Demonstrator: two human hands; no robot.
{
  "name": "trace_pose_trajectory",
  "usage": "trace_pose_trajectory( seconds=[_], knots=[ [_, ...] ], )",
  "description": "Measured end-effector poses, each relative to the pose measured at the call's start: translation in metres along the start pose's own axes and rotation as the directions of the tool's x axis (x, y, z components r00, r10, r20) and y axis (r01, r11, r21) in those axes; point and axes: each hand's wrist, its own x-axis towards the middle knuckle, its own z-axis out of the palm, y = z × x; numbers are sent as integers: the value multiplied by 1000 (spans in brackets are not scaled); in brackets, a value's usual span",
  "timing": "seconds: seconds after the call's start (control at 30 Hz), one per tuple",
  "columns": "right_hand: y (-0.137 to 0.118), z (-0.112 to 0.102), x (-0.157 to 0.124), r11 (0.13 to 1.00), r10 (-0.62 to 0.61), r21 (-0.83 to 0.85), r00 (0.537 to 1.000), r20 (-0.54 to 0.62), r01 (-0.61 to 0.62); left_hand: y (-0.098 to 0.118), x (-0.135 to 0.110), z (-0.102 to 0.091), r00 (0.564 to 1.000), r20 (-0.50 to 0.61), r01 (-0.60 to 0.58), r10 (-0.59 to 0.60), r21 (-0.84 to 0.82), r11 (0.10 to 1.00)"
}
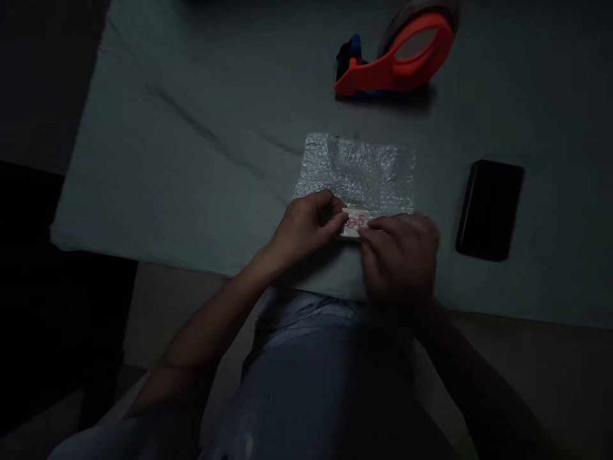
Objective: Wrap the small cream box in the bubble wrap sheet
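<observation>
A small pale packet with red print (354, 222) lies at the near edge of a sheet of bubble wrap (359, 169), and some of the clear wrap seems to cover it. My left hand (309, 223) is closed on the packet's left end, thumb in front and fingers behind. At the right end, my right hand (401, 252) has its thumb and fingertips pinched on the packet. The rest of the wrap spreads flat on the table beyond both hands. The light is dim, so the packet's exact kind cannot be made out.
An orange tape dispenser (407, 67) with a blue part stands at the far side of the table (191, 191). A black rectangular object (491, 211), like a phone or case, lies to the right. The table's near edge runs just below my hands.
</observation>
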Motion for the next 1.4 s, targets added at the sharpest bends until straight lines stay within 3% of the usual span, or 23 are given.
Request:
trace_pose_trajectory(
  seconds=[0.13, 0.27, 0.4, 0.63, 0.83, 1.07, 1.23, 1.4],
  knots=[
    [-13, 5, -4, 999, -2, -54, 991, 137, 9, -1, -5, -10, 999, 7, 31, -31, 8, 999],
    [-16, 5, -4, 996, 32, -94, 972, 231, -11, -8, -17, -29, 980, 48, 183, -191, 140, 973],
    [-15, 7, -7, 993, 37, -114, 971, 235, -10, -17, -28, -39, 987, -14, 160, -160, 200, 967],
    [-14, 8, -10, 996, 47, -90, 970, 240, -26, -19, -27, -36, 971, -106, 224, -213, 106, 969],
    [-12, 7, -7, 997, 51, -75, 969, 243, -34, -21, -25, -44, 964, -32, 265, -263, 111, 958],
    [2, 11, 5, 998, 15, 60, 975, 223, -29, -15, -21, -44, 931, 72, 360, -357, -37, 932],
    [8, 4, -3, 996, -40, 93, 970, 238, 18, -15, -26, -37, 948, 42, 318, -315, -113, 941],
    [4, -4, -18, 994, -55, 103, 964, 261, 29, -14, -43, -23, 946, 28, 323, -322, -76, 943]
  ],
)
